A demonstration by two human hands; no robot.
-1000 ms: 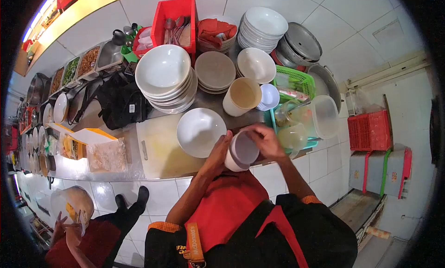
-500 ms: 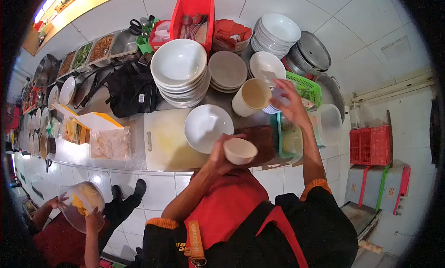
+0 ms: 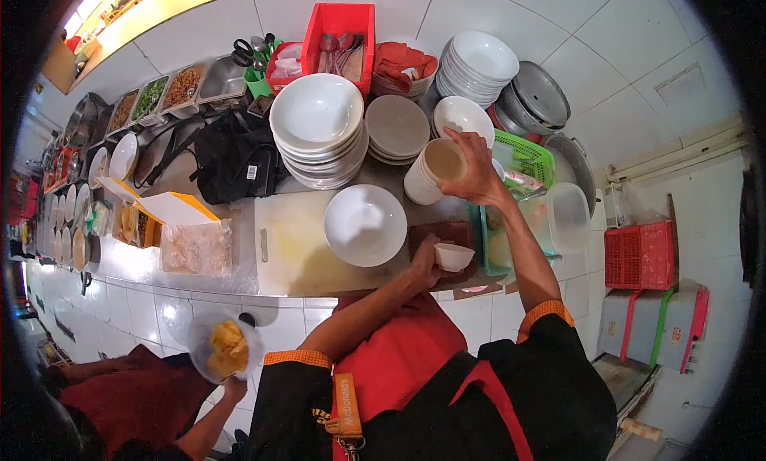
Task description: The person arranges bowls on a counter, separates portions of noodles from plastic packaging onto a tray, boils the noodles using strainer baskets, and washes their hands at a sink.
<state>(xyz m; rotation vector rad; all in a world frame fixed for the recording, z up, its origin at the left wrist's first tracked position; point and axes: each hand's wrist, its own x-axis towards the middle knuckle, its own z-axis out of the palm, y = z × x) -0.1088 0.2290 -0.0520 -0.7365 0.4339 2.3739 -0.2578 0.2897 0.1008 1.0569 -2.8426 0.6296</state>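
At your far left, metal food trays (image 3: 152,100) line the back edge of the steel counter (image 3: 137,259). Toward its front edge lie an open carton (image 3: 177,209) and, to the carton's right, a clear bag (image 3: 197,250) of pale contents. Off the front edge, a co-worker's hand (image 3: 234,390) supports a clear tub (image 3: 199,351) of yellow food. A black bag (image 3: 231,159) lies behind the cutting board (image 3: 286,250). A white bowl (image 3: 365,225) rests at the board's right side; beyond it rise tall bowls in a white pile (image 3: 317,118) and, near the back edge, a red bin (image 3: 335,22) of spoons. Grey plates (image 3: 396,126) stand beside the pile. Your left hand (image 3: 425,265) grasps a small white cup (image 3: 454,258) near the front edge. Behind this cup, your right hand (image 3: 476,175) clasps the rim of a stack of beige cups (image 3: 425,182) and partly hides the lilac cups (image 3: 499,170). Your right forearm passes over the teal tray (image 3: 488,258); a green basket (image 3: 535,154) and a large metal pot (image 3: 586,182) occupy the counter's right end.
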